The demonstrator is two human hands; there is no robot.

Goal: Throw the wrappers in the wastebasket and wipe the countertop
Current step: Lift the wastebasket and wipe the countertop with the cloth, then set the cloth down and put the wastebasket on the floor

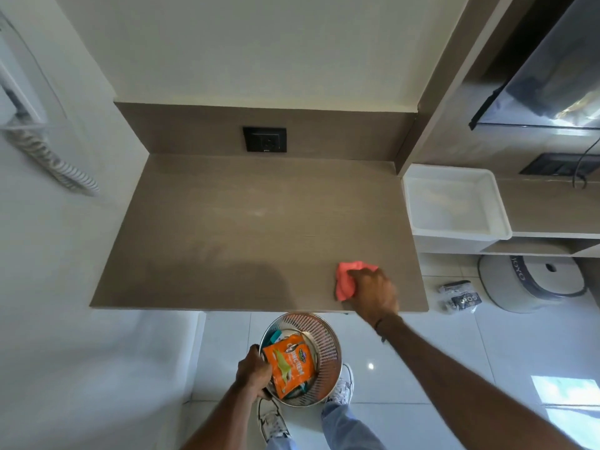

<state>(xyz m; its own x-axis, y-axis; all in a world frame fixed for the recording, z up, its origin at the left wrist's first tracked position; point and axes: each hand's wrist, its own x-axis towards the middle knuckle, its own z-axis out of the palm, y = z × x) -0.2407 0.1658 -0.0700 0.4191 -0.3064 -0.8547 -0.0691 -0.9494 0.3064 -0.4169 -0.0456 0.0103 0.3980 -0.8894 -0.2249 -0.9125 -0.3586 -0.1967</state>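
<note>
Presently we are pressing the pink cloth [344,280] under the right hand [373,292], left hand [253,371] gripping the wastebasket [328,336]; wipe the countertop [243,222] in overlapping passes.

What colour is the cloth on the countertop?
Pinkish-red cloth, under the right hand; the head view shows it.

orange wrapper [290,366] upright in perforated metal wastebasket [326,332] — crumpled pink cloth [344,280] on brown countertop [246,228].
</note>
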